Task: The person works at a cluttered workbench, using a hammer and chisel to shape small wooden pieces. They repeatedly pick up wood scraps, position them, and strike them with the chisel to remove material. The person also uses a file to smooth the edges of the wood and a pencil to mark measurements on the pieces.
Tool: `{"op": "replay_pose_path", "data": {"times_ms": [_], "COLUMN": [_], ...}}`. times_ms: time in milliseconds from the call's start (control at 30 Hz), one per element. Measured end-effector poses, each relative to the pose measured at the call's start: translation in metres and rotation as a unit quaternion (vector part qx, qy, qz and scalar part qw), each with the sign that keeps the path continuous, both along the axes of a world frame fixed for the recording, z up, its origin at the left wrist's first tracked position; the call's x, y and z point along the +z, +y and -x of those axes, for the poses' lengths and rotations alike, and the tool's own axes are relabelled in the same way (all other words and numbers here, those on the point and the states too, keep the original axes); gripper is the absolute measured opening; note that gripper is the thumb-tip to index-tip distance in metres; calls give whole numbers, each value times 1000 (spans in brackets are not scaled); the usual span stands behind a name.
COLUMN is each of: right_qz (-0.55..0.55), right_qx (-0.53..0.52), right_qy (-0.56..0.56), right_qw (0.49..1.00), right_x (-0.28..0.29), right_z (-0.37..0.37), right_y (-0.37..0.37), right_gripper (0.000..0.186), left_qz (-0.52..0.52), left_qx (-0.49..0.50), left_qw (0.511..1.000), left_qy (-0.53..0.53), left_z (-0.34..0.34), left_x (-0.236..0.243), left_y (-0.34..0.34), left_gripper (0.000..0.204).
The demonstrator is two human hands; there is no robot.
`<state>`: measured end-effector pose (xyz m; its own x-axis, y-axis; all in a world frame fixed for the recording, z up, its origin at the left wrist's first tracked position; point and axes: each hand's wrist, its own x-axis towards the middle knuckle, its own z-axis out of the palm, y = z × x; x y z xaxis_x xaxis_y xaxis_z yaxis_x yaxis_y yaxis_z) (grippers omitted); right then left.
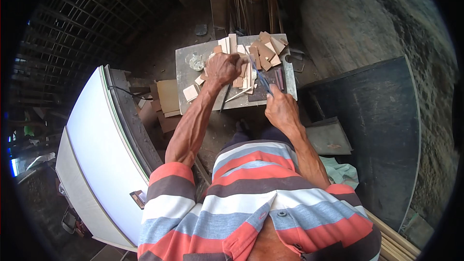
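Note:
A worn board-topped work surface (188, 101) bears several small pale and brown wood offcuts (267, 50), thin sticks, dark rods (279, 78) and a crumpled clear item (195, 62) at its left. My left hand (223, 70) is closed over the pieces near the middle; what its fingers hold is hidden. My right hand (282, 108), at the near right edge of the surface, is closed round a long, slim blue-grey tool (261, 78), which slants up and left toward the pieces beside my left hand. I cannot make out the tool's kind.
Large white panels (99, 154) lean at my left beside stacked boards (166, 96). A dark sheet (377, 130) stands at my right, before a rough wall (367, 14). Tall sticks (241, 0) stand behind the work surface; long strips (394, 241) lie at lower right.

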<state>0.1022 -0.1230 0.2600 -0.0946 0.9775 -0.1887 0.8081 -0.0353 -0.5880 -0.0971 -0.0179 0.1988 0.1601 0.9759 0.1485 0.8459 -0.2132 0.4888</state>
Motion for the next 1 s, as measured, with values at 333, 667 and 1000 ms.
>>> {"op": "replay_pose_path", "data": {"times_ms": [333, 667, 1000], "right_qz": [-6, 18, 16], "right_qx": [3, 4, -4], "right_qy": [-20, -24, -33], "right_qw": [1000, 1000, 999], "right_x": [-12, -5, -20], "right_z": [6, -1, 6], "right_y": [38, -8, 34], "right_gripper": [24, 19, 24], "left_qz": [-12, 14, 2], "left_qx": [-14, 24, -3], "left_qw": [1000, 999, 1000], "left_qy": [2, -18, 11], "left_z": [-12, 2, -15], "left_x": [3, -24, -20], "left_y": [8, -6, 5], "left_gripper": [35, 36, 30]}}
